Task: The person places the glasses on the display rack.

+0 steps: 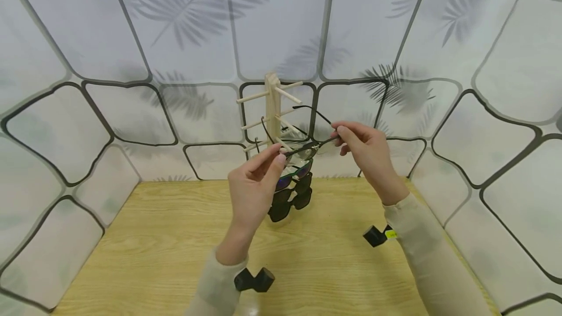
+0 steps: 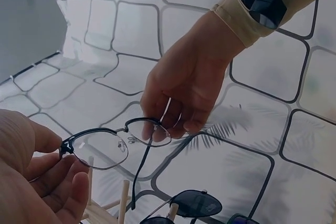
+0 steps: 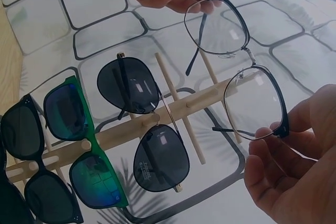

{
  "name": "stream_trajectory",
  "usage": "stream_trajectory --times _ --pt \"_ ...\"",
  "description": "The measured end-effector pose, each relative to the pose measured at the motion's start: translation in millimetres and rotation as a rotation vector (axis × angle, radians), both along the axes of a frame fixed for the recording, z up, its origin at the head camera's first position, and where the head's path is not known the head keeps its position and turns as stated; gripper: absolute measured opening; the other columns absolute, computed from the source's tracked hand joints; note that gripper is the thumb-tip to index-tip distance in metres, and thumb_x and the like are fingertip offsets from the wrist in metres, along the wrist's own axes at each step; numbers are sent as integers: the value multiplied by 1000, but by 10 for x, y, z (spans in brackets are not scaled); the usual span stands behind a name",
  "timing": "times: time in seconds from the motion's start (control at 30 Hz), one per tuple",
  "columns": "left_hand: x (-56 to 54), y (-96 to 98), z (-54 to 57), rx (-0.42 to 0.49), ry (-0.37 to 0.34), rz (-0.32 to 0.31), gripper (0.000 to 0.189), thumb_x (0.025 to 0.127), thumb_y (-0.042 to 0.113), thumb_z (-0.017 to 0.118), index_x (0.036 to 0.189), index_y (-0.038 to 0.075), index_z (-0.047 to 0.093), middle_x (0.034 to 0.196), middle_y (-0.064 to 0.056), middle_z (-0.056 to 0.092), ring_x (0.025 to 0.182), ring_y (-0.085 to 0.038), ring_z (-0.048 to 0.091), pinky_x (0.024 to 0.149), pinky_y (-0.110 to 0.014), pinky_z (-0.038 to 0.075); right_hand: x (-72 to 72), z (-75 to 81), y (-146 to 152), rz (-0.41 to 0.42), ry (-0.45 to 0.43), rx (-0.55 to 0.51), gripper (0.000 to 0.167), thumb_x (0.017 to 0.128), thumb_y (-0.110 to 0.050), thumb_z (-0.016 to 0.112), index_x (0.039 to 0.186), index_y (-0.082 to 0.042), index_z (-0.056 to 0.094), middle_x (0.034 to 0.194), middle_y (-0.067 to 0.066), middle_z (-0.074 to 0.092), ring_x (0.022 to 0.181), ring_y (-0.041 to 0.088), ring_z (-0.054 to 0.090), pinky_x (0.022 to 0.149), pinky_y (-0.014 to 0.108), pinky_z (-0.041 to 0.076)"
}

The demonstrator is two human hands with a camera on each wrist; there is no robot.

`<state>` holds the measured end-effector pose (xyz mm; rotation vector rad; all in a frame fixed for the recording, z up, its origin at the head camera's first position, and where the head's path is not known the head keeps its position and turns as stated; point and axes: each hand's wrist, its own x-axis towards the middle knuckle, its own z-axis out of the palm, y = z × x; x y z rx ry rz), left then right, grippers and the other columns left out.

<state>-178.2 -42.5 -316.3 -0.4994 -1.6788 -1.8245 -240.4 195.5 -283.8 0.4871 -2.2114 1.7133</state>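
Both hands hold a pair of clear-lensed eyeglasses point(image 3: 244, 35) with dark upper rims and thin metal lower rims. My left hand point(image 1: 252, 191) pinches one front corner by the hinge, and my right hand point(image 1: 369, 157) pinches the other. The temples stretch away from me toward a wooden eyewear rack point(image 1: 273, 104). In the head view, the glasses are in front of the rack's post, above the sunglasses on it. Those include dark aviator sunglasses point(image 3: 128, 85), green-framed mirrored sunglasses point(image 3: 79, 111) and black sunglasses point(image 3: 23, 129).
The rack stands toward the back of a wood-grain table point(image 1: 175, 243), with bare pegs point(image 1: 252, 97) sticking out near its top. Patterned cloth point(image 1: 281, 28) with dark outlines and leaf prints encloses the back and sides. Each wrist carries a small black device point(image 1: 254, 280).
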Motion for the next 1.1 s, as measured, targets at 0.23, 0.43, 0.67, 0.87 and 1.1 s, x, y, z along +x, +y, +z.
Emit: stream_trajectory --times 0.23,0.43,0.67,0.87,1.1 --pt "-89 -69 40 -6 1 26 27 98 5 73 124 -5 75 116 -26 77 90 -2 76 80 -19 61 -110 17 -77 8 -3 -16 35 108 -31 62 130 -7 74 104 -6 76 87 12 69 73 27 60" --pt "-184 -126 49 -1 -8 66 27 99 6 73 123 -4 76 107 -27 78 86 -1 76 76 -17 60 -178 53 -145 4 -25 13 37 109 -30 62 133 -4 72 101 -12 73 85 13 67 73 27 59" --pt "-237 -164 77 -6 -26 65 28 100 8 72 124 -6 75 99 -30 78 78 0 75 69 -17 60 -228 84 -175 -2 -53 42 35 109 -30 61 134 -8 73 106 -4 73 90 16 67 74 28 59" --pt "-283 -183 110 -9 -61 70 26 100 9 72 122 -4 76 96 -29 78 71 1 71 63 -20 58 -277 109 -201 5 -64 30 36 109 -29 59 135 -7 72 108 -6 71 92 22 67 73 28 58" --pt "-361 -206 132 8 -118 71 26 100 10 72 122 -3 77 92 -22 79 74 -1 72 63 -23 60 -336 119 -233 47 -96 -19 40 110 -25 55 140 -1 66 118 3 69 90 15 64 73 27 57"
